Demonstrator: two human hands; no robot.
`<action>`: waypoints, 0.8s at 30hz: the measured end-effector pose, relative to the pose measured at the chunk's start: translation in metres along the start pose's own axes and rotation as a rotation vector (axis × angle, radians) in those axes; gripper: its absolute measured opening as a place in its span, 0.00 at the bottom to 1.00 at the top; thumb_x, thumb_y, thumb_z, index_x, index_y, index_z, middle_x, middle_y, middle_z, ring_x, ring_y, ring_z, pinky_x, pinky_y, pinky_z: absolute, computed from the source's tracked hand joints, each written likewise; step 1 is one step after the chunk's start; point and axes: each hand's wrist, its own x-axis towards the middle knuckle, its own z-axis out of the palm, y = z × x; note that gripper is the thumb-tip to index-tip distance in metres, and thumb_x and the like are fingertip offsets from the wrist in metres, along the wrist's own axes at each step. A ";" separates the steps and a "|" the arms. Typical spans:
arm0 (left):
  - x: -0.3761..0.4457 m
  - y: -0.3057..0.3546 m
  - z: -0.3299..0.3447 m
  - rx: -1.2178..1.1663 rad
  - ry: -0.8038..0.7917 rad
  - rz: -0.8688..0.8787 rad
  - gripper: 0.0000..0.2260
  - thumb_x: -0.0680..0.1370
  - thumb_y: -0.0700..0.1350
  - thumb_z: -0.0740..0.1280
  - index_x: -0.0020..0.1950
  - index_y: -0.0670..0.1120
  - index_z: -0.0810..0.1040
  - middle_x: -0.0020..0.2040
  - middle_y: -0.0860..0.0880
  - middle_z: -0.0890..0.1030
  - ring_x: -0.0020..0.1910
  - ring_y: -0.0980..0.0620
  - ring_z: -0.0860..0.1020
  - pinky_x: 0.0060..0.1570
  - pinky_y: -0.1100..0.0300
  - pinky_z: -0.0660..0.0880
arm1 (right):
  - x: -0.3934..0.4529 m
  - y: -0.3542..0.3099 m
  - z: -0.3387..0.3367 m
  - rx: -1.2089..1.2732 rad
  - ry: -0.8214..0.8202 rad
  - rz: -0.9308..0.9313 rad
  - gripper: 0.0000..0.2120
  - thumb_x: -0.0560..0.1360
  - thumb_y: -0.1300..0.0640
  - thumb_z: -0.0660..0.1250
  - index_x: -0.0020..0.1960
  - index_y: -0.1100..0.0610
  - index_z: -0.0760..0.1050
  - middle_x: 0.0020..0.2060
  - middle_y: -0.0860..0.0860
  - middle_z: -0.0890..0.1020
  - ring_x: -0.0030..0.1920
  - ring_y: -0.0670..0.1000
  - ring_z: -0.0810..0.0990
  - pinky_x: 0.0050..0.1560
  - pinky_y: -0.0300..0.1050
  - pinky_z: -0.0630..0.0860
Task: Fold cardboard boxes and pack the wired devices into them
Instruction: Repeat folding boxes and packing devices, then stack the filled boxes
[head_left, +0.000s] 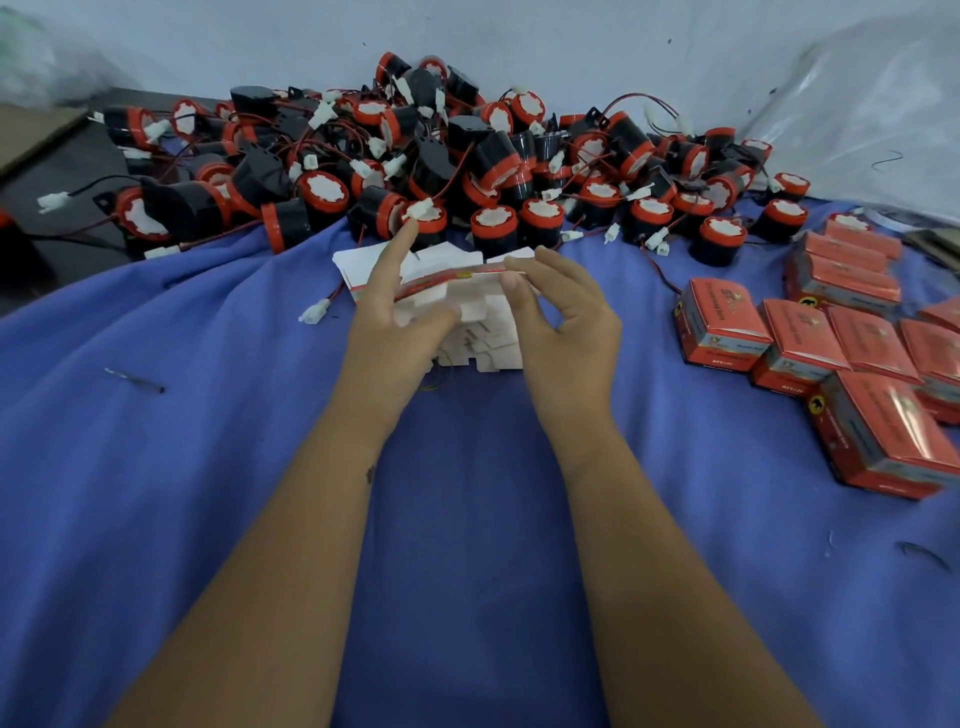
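Observation:
A stack of flat, unfolded cardboard boxes (485, 332), white side up, lies on the blue cloth (208, 441) at the centre. My left hand (395, 332) and my right hand (561, 317) pinch the top flat box (457, 278) by its red edge, lifted a little off the stack. Behind the stack is a large heap of black and red wired devices (415, 156) with white plugs on red and black wires. One white plug (315, 312) lies just left of the stack.
Several folded red boxes (841, 343) lie in a group at the right. A dark table surface (52, 171) shows at the far left. Clear plastic sheeting (872, 104) lies at the back right. Small dark scraps (135, 382) sit on the cloth.

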 end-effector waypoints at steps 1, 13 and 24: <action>-0.001 0.000 0.002 -0.021 -0.016 -0.020 0.30 0.77 0.35 0.65 0.72 0.61 0.65 0.59 0.70 0.71 0.52 0.76 0.75 0.46 0.72 0.75 | -0.001 -0.001 0.001 -0.008 -0.013 -0.021 0.08 0.77 0.55 0.70 0.55 0.52 0.84 0.59 0.47 0.80 0.63 0.39 0.73 0.62 0.27 0.67; 0.004 0.003 -0.002 -0.015 0.268 -0.045 0.18 0.84 0.43 0.56 0.45 0.64 0.79 0.49 0.58 0.82 0.49 0.57 0.79 0.38 0.66 0.75 | -0.006 -0.001 0.006 -0.232 -0.458 -0.205 0.33 0.69 0.58 0.76 0.72 0.53 0.70 0.73 0.48 0.68 0.73 0.46 0.65 0.69 0.36 0.65; 0.004 0.009 -0.015 -0.188 -0.085 -0.016 0.15 0.77 0.47 0.65 0.63 0.49 0.75 0.56 0.52 0.83 0.57 0.52 0.81 0.49 0.56 0.80 | -0.001 0.000 -0.001 0.018 -0.266 -0.050 0.29 0.73 0.58 0.71 0.72 0.49 0.69 0.63 0.40 0.76 0.64 0.41 0.74 0.64 0.44 0.74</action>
